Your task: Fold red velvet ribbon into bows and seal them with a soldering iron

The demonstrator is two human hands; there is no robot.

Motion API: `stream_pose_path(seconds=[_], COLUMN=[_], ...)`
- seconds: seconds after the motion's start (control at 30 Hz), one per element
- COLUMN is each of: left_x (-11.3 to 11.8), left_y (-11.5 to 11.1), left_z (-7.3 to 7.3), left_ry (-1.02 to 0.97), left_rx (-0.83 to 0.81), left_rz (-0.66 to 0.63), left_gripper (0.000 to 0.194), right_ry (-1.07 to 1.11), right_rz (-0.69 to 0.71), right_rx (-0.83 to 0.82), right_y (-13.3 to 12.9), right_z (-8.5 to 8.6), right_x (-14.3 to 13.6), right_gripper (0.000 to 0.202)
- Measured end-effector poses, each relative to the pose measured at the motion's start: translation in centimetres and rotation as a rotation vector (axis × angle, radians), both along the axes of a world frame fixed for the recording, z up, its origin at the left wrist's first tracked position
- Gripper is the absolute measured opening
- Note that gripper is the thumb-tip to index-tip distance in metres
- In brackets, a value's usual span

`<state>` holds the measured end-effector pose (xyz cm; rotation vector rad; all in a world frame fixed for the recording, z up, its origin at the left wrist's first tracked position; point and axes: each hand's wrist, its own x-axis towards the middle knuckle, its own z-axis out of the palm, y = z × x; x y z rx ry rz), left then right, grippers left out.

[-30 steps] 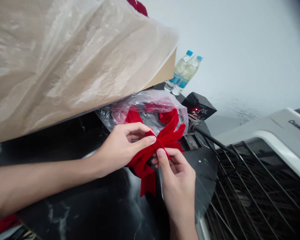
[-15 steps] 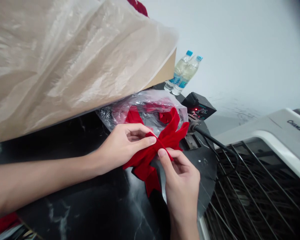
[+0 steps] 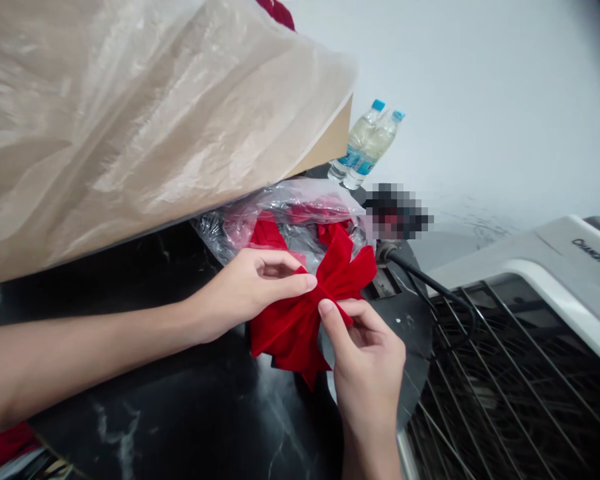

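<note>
A red fabric bow [image 3: 300, 333] with several loops and tails is held above the black marbled table. My left hand [image 3: 255, 287] is closed, pinching the bow's narrow middle strip between thumb and fingers from the left. Just to the right, my right hand [image 3: 365, 347] pinches the other end of that strip, its thumb on top. Both thumbs almost meet at the bow's centre. Behind the bow lies a clear plastic bag [image 3: 300, 193] with more red fabric pieces [image 3: 267, 232] in it. The undersides of my fingers are hidden.
A large cardboard box [image 3: 327, 140] under plastic sheeting [image 3: 180, 107] fills the upper left. Two bottles [image 3: 367, 147] stand by the wall. A pixelated device [image 3: 397, 212] with a black cable [image 3: 430, 277] sits on the black table [image 3: 180, 407]. A wire-grilled white appliance [image 3: 530, 267] stands right.
The bow has turned and spread: its upper loops fan out differently and its lower tails lie wider. My right hand has shifted slightly right; both hands keep their pinch.
</note>
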<state>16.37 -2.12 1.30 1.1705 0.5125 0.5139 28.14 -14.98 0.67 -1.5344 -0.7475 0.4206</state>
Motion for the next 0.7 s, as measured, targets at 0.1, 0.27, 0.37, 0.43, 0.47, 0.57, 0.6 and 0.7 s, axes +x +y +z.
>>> stream_pose_path(seconds=[0.1,0.27,0.37,0.43,0.47,0.57,0.6,0.7], left_x=[-0.1,-0.1,-0.1,-0.2,-0.3,-0.4,-0.4,-0.4], left_y=[0.0,0.1,0.3,0.5,0.6,0.8,0.9,0.9], left_z=[0.0,0.0,0.3,0.5,0.5,0.5,0.5,0.2], left_ry=[0.038,0.037,0.029,0.024,0.024,0.026,0.023,-0.005], left_rx=[-0.013,-0.021,-0.022,-0.006,0.005,0.021,0.013,-0.021], left_rz=[-0.044,-0.014,-0.017,-0.038,-0.053,-0.087,-0.097,-0.111], left_gripper=[0.019,0.017,0.018,0.018,0.017,0.015,0.014,0.014], right_ry=[-0.014,-0.027,-0.051,-0.079,-0.093,-0.124,-0.127,-0.133], right_rz=[0.014,0.023,0.028,0.031,0.036,0.066,0.076,0.112], right_rx=[0.003,0.007,0.014,0.014,0.012,0.010,0.012,0.022], right_y=[0.0,-0.2,-0.5,-0.7,-0.8,-1.1,-1.1,-1.3], right_z=[-0.1,0.0,0.0,0.0,0.0,0.0,0.1,0.2], right_x=[0.1,0.1,0.3,0.5,0.6,1.1,1.2,1.5], right_gripper=[0.021,0.021,0.018,0.016,0.016,0.016,0.017,0.017])
